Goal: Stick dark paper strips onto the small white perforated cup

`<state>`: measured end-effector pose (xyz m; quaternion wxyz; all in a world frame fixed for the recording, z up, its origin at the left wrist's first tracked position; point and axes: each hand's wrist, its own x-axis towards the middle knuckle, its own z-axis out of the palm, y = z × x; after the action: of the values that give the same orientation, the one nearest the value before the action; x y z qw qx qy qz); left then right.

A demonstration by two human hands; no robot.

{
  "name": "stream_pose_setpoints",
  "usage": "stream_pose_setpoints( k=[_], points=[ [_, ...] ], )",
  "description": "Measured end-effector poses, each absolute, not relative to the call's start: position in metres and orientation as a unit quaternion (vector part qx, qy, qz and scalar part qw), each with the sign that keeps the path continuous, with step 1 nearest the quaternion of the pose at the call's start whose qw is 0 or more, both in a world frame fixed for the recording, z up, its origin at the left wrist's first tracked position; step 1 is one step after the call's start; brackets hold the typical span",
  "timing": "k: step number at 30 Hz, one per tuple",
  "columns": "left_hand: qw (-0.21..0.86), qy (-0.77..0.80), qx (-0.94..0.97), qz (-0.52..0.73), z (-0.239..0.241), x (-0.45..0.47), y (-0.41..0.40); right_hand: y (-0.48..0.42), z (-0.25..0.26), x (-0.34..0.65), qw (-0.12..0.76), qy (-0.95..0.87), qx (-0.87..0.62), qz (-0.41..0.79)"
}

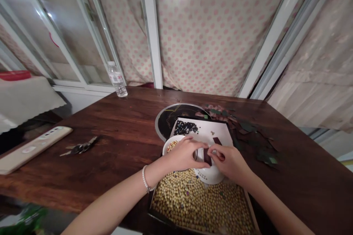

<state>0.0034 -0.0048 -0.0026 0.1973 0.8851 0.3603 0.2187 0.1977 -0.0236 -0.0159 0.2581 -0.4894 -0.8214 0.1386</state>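
Note:
My left hand (185,153) curves round a small dark brown strip (206,157), its fingertips at the upper end and its thumb at the lower end. My right hand (231,159) is closed in a pinch against the strip's right side; whatever lies between its fingertips is too small to make out. Both hands are above a white dish (211,179) with tiny dark marks or bits on it. Partly behind my left hand stands a white bowl (165,148) of yellow and red beads. A second dark brown strip (217,140) lies just beyond my right fingers.
A shallow black-edged box (151,205) holds many round yellowish beads (193,203) in front and black beads (185,127) at the back left. Beyond it is a round dark mat (162,125). Scraps (248,126), keys (81,147), a phone (35,148) and a water bottle (118,80) lie or stand around.

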Motion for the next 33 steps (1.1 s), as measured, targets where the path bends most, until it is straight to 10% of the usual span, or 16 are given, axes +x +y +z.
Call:
stream_pose_setpoints(
  k=[33],
  points=[
    [0.216, 0.376, 0.872, 0.226, -0.005, -0.002, -0.009, -0.023, -0.029, 0.189, 0.299, -0.789, -0.5, 0.197]
  ],
)
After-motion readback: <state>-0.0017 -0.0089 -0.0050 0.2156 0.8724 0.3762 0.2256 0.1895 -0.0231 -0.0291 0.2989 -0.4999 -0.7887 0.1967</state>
